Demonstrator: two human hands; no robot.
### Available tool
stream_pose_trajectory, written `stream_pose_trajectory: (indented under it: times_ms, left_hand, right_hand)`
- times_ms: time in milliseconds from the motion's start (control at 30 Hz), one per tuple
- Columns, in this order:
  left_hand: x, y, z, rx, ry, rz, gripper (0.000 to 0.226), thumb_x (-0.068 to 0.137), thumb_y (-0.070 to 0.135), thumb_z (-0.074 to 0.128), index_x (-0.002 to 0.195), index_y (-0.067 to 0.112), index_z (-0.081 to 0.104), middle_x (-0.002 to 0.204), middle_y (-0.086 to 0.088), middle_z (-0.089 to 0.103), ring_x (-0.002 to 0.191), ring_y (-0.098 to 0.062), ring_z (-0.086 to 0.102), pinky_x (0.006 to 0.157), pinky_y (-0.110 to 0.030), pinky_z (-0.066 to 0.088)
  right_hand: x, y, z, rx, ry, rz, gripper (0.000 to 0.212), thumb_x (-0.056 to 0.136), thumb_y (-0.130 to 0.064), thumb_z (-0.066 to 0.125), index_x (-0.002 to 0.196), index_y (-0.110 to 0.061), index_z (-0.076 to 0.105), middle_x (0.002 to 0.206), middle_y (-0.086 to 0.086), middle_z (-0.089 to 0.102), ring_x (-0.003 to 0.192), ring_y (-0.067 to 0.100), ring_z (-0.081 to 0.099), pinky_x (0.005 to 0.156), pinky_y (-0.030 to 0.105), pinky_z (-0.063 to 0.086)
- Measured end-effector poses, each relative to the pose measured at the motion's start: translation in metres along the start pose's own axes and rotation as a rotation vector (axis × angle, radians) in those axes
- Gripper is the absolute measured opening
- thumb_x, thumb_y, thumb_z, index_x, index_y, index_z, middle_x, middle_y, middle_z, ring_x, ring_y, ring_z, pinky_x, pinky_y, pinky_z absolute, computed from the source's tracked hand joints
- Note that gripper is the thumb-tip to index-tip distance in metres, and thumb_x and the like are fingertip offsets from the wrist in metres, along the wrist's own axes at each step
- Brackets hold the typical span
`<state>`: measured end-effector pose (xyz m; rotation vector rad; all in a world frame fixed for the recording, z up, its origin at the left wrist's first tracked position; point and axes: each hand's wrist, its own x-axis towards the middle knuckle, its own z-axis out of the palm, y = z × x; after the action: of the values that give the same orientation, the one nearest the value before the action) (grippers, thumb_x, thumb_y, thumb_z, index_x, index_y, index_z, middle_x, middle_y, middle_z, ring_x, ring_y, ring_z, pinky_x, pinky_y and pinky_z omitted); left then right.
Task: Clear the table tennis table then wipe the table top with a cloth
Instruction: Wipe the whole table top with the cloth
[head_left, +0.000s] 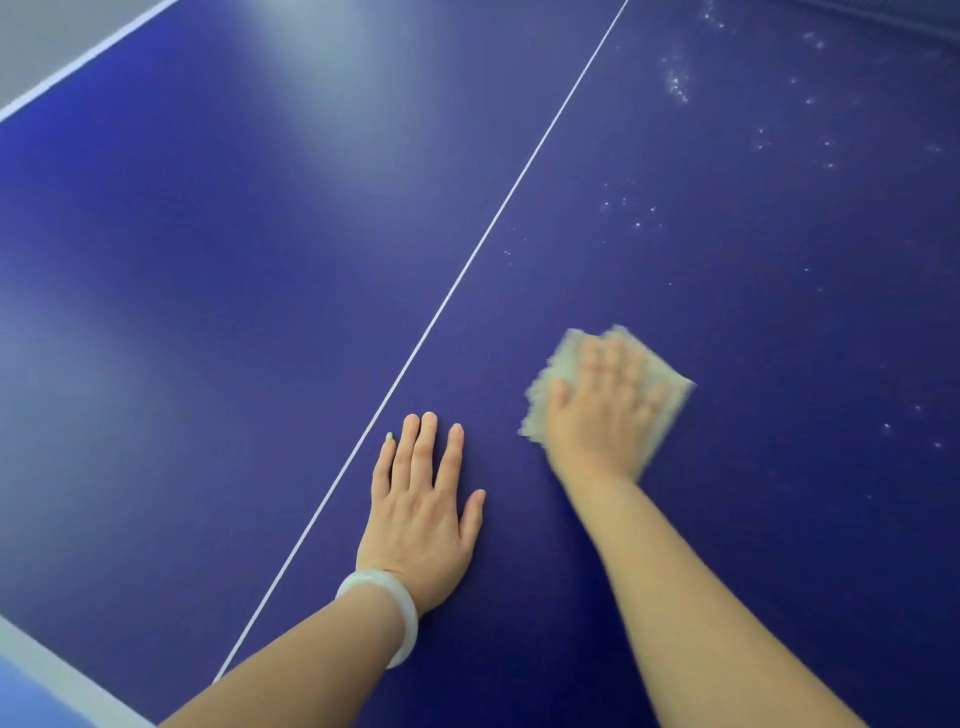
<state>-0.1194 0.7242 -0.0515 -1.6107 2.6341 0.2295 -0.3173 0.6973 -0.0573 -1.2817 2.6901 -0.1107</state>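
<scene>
The blue tabletop (208, 260) runs flat and open left of its white centre line (467, 270), out to the white edge stripe (78, 62). Right of the line, two things take up room near the person: the left hand (421, 514), pressed flat just beside the line, and the blurred right hand (602, 415) on a cloth (569, 358). A bare strip lies between them. Beyond the cloth, pale specks (675, 83), perhaps droplets, dot the surface.
</scene>
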Motion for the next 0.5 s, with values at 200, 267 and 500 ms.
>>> stream_pose_trajectory:
  times_ms: [200,267,500]
  left_hand:
    - [0.0,0.0,0.002,-0.008,0.035,-0.009,0.067,0.096,0.05,0.024,0.151,0.013,0.035,0.158,-0.015,0.029,0.149,-0.03,0.02,0.121,-0.044,0.007]
    - [0.0,0.0,0.004,-0.017,0.041,-0.012,0.068,0.096,0.051,0.023,0.152,0.014,0.034,0.158,-0.014,0.028,0.15,-0.029,0.017,0.122,-0.044,0.006]
    - [0.0,-0.001,0.008,-0.035,0.049,-0.012,0.071,0.095,0.053,0.019,0.153,0.014,0.03,0.159,-0.014,0.025,0.151,-0.028,0.012,0.123,-0.045,0.004]
  right_hand:
    - [0.005,-0.015,0.002,-0.084,-0.05,-0.513,0.063,0.102,-0.049,0.02,0.158,-0.024,0.01,0.166,-0.003,0.001,0.152,0.017,-0.004,0.121,0.052,-0.002]
    - [0.013,0.03,-0.003,-0.099,-0.003,-0.39,0.062,0.101,-0.049,0.019,0.158,-0.026,0.009,0.166,-0.006,0.001,0.152,0.015,-0.003,0.121,0.051,-0.001]
    - [-0.014,0.137,-0.017,-0.003,0.034,0.41,0.064,0.101,-0.048,0.014,0.158,-0.021,0.004,0.166,-0.002,-0.005,0.152,0.018,-0.008,0.12,0.056,0.002]
